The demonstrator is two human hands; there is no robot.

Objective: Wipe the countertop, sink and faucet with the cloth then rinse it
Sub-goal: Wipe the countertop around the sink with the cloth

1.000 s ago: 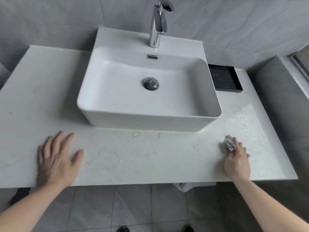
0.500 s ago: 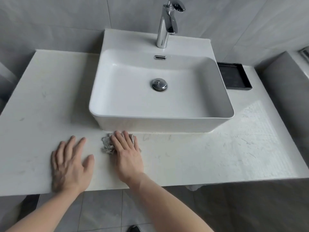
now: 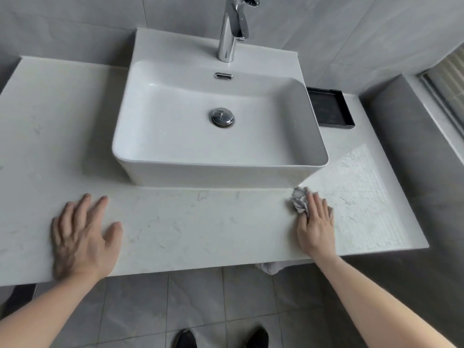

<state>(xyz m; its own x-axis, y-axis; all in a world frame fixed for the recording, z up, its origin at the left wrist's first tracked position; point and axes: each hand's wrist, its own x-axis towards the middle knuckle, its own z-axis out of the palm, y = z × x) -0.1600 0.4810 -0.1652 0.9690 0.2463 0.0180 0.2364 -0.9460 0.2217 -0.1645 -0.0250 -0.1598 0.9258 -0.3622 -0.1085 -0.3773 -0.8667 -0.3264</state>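
The right grip point(image 3: 315, 223) is pressed flat on one crumpled cloth point(image 3: 299, 202); the left grip point(image 3: 84, 237) is splayed, released, on the tabletop point(image 3: 200, 222).

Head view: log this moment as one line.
step: wiping countertop | right hand: pressing cloth | left hand: flat, bracing | sink: not yet

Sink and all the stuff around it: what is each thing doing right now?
Sink: empty, no water inside.
Faucet: off, nothing running.
Drain plug: sits in the drain hole.
Cloth: crumpled, pressed on the countertop.
Right hand: pressing the cloth.
Left hand: flat on the countertop, empty.
Black tray: empty, behind the sink's right side.
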